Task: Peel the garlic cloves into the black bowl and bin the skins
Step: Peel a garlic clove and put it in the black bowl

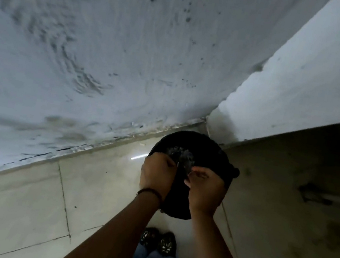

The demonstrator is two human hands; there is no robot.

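Bin: a round black bin stands on the pale tiled floor, in the corner of the rough white walls.
Skins: pale grey flakes lie inside the bin (too blurred to tell apart).
Left hand: the left hand is over the bin's near side, fingers curled; its hold cannot be told.
Right hand: the right hand is just beside it, fingertips bunched; its hold cannot be told.
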